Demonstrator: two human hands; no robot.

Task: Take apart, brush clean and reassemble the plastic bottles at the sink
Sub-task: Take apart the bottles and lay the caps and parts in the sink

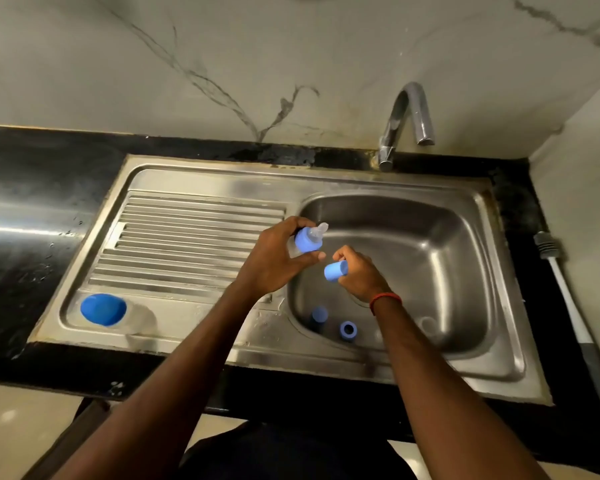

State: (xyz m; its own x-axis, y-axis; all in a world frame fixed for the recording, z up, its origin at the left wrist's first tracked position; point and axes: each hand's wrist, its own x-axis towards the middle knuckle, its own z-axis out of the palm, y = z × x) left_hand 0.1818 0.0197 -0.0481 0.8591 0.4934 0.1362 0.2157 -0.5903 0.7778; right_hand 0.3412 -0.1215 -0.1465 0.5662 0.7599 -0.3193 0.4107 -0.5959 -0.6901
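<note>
A black, glossy surface [32, 220] runs along a pale wall [222, 64] veined with grey, and meets a plain side wall [586, 168] on the right. Water spots speckle the left part of the surface. Set into it is a stainless-steel sink [326, 178] with a ribbed drainboard [187, 237] on the left and a deep basin [430, 254] on the right. A curved chrome tap [404, 123] stands behind the basin's far edge.

Over the basin's left edge, the left hand [278, 258] grips a small bottle [309, 239] with its fingers curled round the body; the blue collar and clear teat point right. Just beside it, the right hand [357, 271] pinches a blue cap [336, 270] between thumb and fingers, apart from the bottle. A red thread [385, 299] circles that wrist.

In the near-left corner of the basin lie a blue ring [348, 329] and, just left of it, another blue piece [318, 315] (too blurred to say what part it is). A second bottle [103, 309] lies on its side at the near-left corner of the drainboard, blue end to the left. A long-handled brush [568, 306] lies on the surface right of the sink, bristle end far. Pale floor [14, 427] shows below the near edge.
</note>
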